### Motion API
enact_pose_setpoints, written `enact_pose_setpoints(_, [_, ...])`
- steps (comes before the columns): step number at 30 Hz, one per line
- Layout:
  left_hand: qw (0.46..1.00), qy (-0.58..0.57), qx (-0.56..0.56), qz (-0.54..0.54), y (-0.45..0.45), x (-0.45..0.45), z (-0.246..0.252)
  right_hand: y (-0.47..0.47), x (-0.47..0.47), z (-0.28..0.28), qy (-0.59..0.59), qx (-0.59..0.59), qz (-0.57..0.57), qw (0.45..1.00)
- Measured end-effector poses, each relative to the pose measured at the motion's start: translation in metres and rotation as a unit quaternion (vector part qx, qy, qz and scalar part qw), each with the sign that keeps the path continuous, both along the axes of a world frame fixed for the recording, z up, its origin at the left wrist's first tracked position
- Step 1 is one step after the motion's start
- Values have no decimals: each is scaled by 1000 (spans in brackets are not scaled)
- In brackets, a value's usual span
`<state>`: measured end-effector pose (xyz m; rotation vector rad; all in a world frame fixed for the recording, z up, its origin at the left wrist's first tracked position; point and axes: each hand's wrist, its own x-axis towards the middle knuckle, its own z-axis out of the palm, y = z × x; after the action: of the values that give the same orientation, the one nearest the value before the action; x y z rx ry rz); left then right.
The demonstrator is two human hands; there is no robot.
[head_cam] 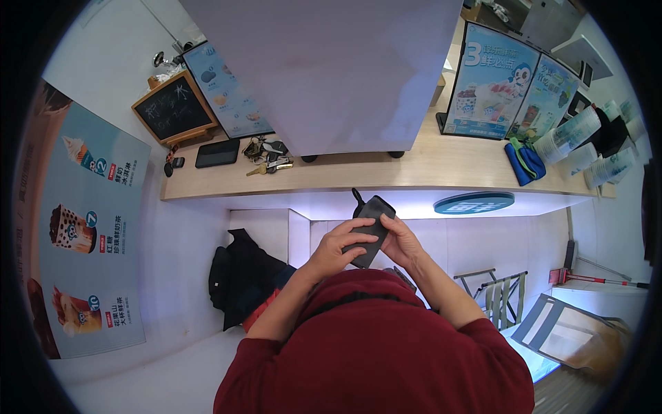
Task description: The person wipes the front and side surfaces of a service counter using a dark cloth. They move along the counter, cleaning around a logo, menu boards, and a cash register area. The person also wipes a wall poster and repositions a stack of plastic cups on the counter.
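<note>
In front of my dark red shirt, both hands hold a dark grey wallet or pouch [373, 234] with a black wrist loop. My left hand [341, 247] lies over its left side, fingers spread across the flat face. On the other side, my right hand [402, 239] grips the right edge, with the fingertips near the top corner. Whether the pouch is zipped cannot be told. Beyond it runs the edge of a wooden counter [320, 181], where a bunch of keys [269, 158] lies beside a black smartphone [217, 153].
A large white cabinet [341, 77] stands on the counter. Menu boards [491, 83] and a small chalkboard [175, 107] flank it. Stacked plastic cups [569, 134] and a blue pouch [524, 161] are at right. Below are dark clothing [248, 279] and a folding stool [504, 295].
</note>
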<state>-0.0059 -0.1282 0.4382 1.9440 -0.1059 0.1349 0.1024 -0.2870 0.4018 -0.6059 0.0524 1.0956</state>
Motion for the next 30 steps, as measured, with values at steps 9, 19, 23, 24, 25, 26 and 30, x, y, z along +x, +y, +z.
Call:
enact_pose_setpoints(9, [993, -63, 71, 75, 5, 19, 0, -17, 26, 19, -146, -143, -221, 954])
enact_pose_setpoints(19, [968, -37, 119, 218, 51, 28, -28, -45, 158, -10, -735, -618, -148, 237])
enact_pose_setpoints(23, [969, -18, 103, 223, 53, 23, -33, -23, 138, -19, -756, -596, -113, 244])
enact_pose_setpoints(24, [970, -10, 97, 224, 53, 21, -34, -19, 130, -15, -762, -591, -102, 244])
enact_pose_setpoints(25, [969, -10, 103, 224, 53, 18, -37, -17, 124, -13, -770, -572, -103, 264])
enact_pose_setpoints(26, [969, -10, 109, 223, 54, 16, -42, -16, 118, -14, -776, -562, -99, 268])
enact_pose_setpoints(30, [968, -18, 131, 213, 54, 17, -47, -14, 103, -14, -789, -539, -111, 274])
